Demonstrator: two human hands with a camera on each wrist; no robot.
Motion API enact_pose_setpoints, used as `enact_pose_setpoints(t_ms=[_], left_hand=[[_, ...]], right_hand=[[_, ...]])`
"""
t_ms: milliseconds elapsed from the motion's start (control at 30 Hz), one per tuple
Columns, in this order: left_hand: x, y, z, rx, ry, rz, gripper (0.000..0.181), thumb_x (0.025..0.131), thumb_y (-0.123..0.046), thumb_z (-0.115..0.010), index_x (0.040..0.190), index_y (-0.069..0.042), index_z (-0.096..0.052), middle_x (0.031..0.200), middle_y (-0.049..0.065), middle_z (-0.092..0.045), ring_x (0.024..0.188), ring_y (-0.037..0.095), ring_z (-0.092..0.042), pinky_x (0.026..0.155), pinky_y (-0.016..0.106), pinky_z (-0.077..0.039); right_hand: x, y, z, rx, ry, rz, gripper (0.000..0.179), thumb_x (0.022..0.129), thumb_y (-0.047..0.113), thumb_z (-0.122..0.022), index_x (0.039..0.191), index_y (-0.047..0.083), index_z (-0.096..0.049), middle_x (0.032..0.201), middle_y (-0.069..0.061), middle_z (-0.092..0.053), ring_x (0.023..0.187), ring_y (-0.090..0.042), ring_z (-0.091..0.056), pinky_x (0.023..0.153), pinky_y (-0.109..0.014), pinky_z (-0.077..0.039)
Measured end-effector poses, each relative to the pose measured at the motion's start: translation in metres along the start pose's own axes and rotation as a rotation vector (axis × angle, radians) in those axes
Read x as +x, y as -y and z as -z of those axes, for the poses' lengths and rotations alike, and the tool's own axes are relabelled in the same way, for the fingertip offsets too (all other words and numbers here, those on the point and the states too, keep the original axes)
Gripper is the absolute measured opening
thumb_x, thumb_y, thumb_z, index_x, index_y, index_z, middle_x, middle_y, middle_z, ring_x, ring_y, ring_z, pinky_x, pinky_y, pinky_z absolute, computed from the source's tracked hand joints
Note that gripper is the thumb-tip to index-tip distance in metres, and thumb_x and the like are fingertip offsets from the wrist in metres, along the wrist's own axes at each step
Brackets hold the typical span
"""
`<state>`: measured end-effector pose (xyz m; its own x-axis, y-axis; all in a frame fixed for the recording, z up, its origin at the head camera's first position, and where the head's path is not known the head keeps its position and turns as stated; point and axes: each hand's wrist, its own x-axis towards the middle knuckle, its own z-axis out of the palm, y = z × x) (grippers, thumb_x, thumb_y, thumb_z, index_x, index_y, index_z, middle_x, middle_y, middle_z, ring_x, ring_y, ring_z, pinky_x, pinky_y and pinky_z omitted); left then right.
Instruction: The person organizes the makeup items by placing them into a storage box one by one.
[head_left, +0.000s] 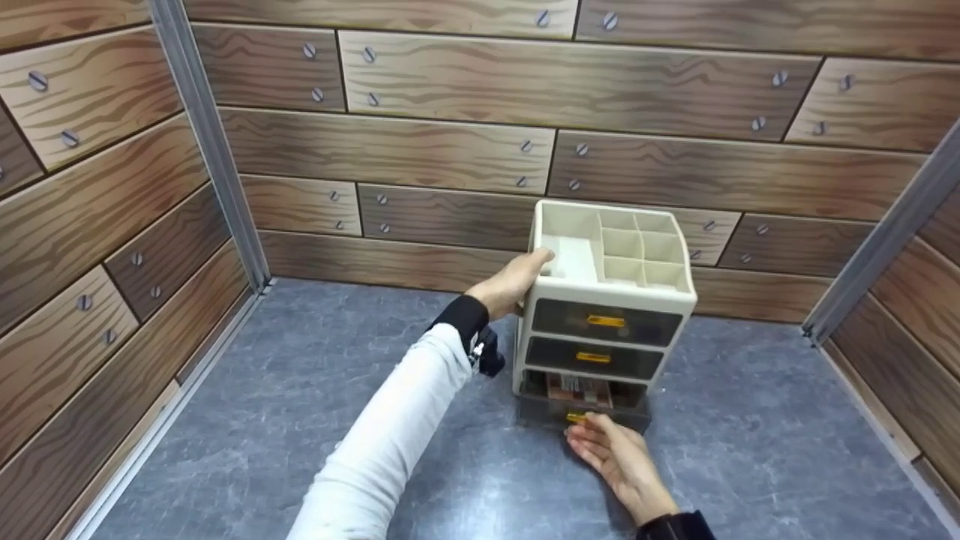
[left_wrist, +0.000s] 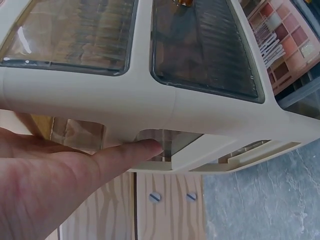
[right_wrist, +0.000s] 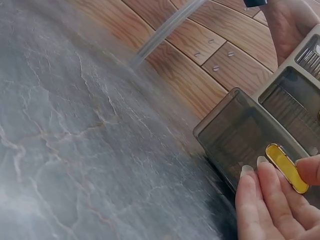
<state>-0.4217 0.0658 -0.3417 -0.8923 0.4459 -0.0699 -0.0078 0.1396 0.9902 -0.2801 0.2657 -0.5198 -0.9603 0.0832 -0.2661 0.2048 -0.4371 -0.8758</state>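
Observation:
A cream drawer organizer (head_left: 611,291) stands on the floor, with dark see-through drawers and yellow handles. Its bottom drawer (head_left: 536,409) is pulled partly out. My left hand (head_left: 510,285) grips the organizer's upper left side, thumb over the top rim; in the left wrist view one finger lies along a side opening. At the bottom drawer, my right hand (head_left: 619,461) pinches the yellow handle (right_wrist: 286,168) between thumb and fingers. Inside that drawer lies a makeup palette (left_wrist: 290,35) of pink and brown squares, with several thin white sticks beside or on it.
The upper two drawers (head_left: 607,322) are in. An open top tray (head_left: 645,247) has one large and several small compartments. Wood-patterned walls (head_left: 450,150) rise behind and at both sides, with metal corner posts (head_left: 217,150). The floor (head_left: 315,360) is grey and marbled.

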Motion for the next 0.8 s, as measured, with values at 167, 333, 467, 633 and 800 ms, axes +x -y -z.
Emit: enact_pose_setpoints(t_ms=[167, 333, 467, 633, 800], left_hand=[[-0.002, -0.001, 0.001, 0.002, 0.002, -0.012, 0.044, 0.105, -0.047, -0.037, 0.121, -0.012, -0.059, 0.118, 0.01, -0.064, 0.092, 0.023, -0.065, 0.08, 0.043, -0.056], [0.0, -0.003, 0.0, -0.009, -0.011, -0.019, 0.044, 0.105, -0.048, -0.038, 0.119, -0.012, -0.059, 0.114, 0.01, -0.066, 0.089, 0.023, -0.066, 0.078, 0.042, -0.056], [0.002, -0.003, -0.003, -0.014, -0.01, -0.017, 0.045, 0.105, -0.049, -0.039, 0.121, -0.011, -0.059, 0.114, 0.012, -0.067, 0.089, 0.023, -0.066, 0.078, 0.042, -0.055], [0.004, -0.001, -0.003, -0.017, -0.019, -0.022, 0.052, 0.105, -0.05, -0.039, 0.134, -0.01, -0.054, 0.134, 0.017, -0.062, 0.092, 0.024, -0.065, 0.08, 0.043, -0.055], [0.005, 0.001, -0.002, -0.02, -0.024, -0.03, 0.051, 0.105, -0.05, -0.039, 0.131, -0.01, -0.057, 0.122, 0.015, -0.064, 0.09, 0.024, -0.065, 0.078, 0.043, -0.056]], right_hand=[[0.008, 0.003, -0.003, -0.003, -0.005, 0.012, 0.023, 0.106, 0.01, -0.056, 0.092, 0.006, -0.074, 0.083, -0.01, -0.076, 0.082, -0.022, -0.077, 0.083, -0.032, -0.065], [0.025, 0.01, -0.007, 0.013, 0.007, 0.043, 0.023, 0.106, 0.009, -0.056, 0.093, 0.005, -0.073, 0.085, -0.012, -0.075, 0.082, -0.023, -0.076, 0.083, -0.032, -0.065], [0.037, 0.014, -0.008, 0.033, 0.0, 0.062, 0.022, 0.107, 0.009, -0.055, 0.094, 0.003, -0.072, 0.085, -0.013, -0.075, 0.082, -0.024, -0.076, 0.083, -0.032, -0.065], [0.047, 0.018, -0.007, 0.027, 0.005, 0.05, 0.019, 0.106, 0.011, -0.057, 0.096, 0.002, -0.07, 0.085, -0.012, -0.074, 0.082, -0.023, -0.076, 0.083, -0.032, -0.065], [0.051, 0.017, -0.007, 0.027, 0.009, 0.039, 0.02, 0.105, 0.01, -0.058, 0.093, 0.001, -0.071, 0.084, -0.012, -0.074, 0.08, -0.023, -0.076, 0.083, -0.032, -0.065]])
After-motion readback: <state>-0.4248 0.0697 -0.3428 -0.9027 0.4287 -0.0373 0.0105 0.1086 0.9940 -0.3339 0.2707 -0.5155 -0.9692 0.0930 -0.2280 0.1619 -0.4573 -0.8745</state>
